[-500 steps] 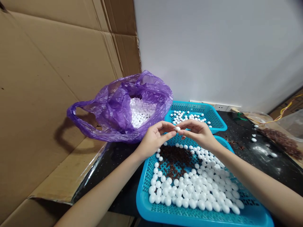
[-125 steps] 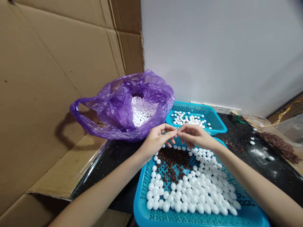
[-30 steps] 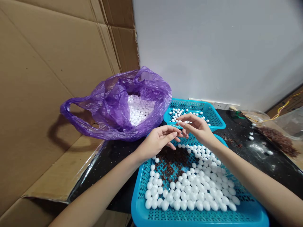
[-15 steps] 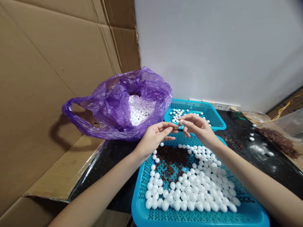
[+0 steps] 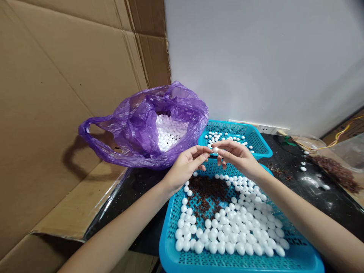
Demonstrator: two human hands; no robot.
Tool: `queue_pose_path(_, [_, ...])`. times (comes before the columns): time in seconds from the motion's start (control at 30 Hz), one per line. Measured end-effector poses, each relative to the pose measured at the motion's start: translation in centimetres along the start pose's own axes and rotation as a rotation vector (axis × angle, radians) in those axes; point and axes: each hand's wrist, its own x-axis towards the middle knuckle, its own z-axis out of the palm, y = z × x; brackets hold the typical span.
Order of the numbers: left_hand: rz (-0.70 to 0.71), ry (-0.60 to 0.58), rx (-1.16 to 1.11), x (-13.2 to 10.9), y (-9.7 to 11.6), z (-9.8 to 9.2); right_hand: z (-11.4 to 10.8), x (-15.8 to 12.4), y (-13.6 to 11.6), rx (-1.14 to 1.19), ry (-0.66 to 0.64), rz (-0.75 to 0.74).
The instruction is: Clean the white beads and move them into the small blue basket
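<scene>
Two bare forearms, sleeveless as far as the frame's lower edge. Left hand (image 5: 186, 165) slim, entering from seven o'clock; right hand (image 5: 238, 156) likewise, from five o'clock. Short, unpainted nails. Long, slender fingers on both

- Large blue plastic mesh basket (image 5: 170, 242) nearest, holding white foam balls (image 5: 236, 227).
- Small blue plastic mesh basket (image 5: 258, 142) behind it.
- Purple plastic bag (image 5: 133, 129) left of the small one.

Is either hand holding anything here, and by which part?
A small white ball is pinched between the fingertips of the left hand and right hand, gripped at its sides, above the near blue basket.
</scene>
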Motion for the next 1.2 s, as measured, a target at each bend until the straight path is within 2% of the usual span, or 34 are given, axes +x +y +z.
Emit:
queue_pose_path(0.47, [-0.037,0.052,-0.094,-0.2,0.4,0.3,-0.1,0.1,0.5,0.051,-0.015,0.023])
queue_pose_path(0.7, [-0.044,0.018,-0.048,-0.2,0.4,0.1,-0.1,0.1,0.8,0.076,-0.002,0.052])
queue_pose_path(1.2, [-0.036,0.051,0.004,-0.3,0.6,0.3,0.0,0.0,1.3,0.117,0.063,0.094])
